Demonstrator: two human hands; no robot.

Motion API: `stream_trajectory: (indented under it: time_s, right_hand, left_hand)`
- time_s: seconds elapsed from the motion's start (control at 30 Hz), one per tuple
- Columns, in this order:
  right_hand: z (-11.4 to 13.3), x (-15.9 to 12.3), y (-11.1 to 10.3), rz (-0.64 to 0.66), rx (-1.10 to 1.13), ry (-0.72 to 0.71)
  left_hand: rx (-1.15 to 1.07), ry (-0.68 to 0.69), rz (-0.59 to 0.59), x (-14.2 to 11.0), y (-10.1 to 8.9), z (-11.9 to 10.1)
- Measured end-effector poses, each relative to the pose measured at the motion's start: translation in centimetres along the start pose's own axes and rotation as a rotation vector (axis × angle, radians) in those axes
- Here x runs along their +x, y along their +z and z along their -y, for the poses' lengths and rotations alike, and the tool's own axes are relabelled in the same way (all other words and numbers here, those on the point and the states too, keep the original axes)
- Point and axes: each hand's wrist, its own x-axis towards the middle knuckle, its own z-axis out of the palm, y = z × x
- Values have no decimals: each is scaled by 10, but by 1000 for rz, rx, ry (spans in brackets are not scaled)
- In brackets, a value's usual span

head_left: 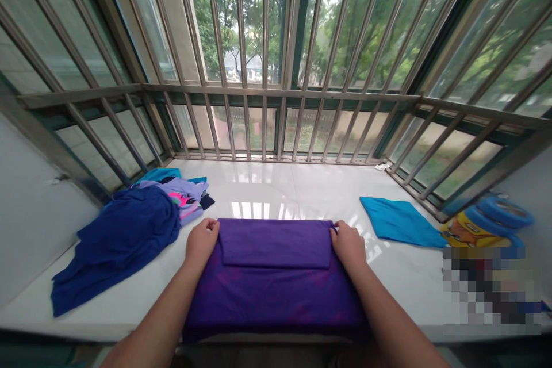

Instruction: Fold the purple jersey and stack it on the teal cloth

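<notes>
Purple cloth (276, 299) between both hands (203, 240), corners pinched.

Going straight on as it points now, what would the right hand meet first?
Beyond the purple cloth it holds, the right hand would probably cross the white ledge and meet the window bars first, though depth is hard to judge.

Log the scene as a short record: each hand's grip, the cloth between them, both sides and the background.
Left hand: grip on the purple cloth's far left corner
Right hand: grip on its far right corner
Purple cloth: on the white ledge, with a folded band at its far edge
Left side: rumpled clothes heap, mostly dark blue
Right side: flat turquoise cloth, blue-and-yellow container
Background: metal bars, trees
Unclear: pixelated patch, lower right
</notes>
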Motion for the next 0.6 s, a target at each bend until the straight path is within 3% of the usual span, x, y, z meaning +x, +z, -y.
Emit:
stream_trajectory:
  time_s: [0.17,0.33,0.4,0.5,0.6]
  right_hand:
    - [-2,18,-3,-43,15,-43]
    - [-8,27,-1,14,-32,-25]
    - [-10,28,-1,-10,-37,-31]
    - [-10,32,-3,-34,-30,-161]
    - [-8,40,-5,66,-34,-390]
  left_hand:
    - [-81,-37,-1,6,-2,-1]
    - [73,-27,126,2,-2,15]
    - [129,0,126,6,-2,20]
    - [167,187,144,21,-4,15]
    - [174,380,284,41,-4,3]
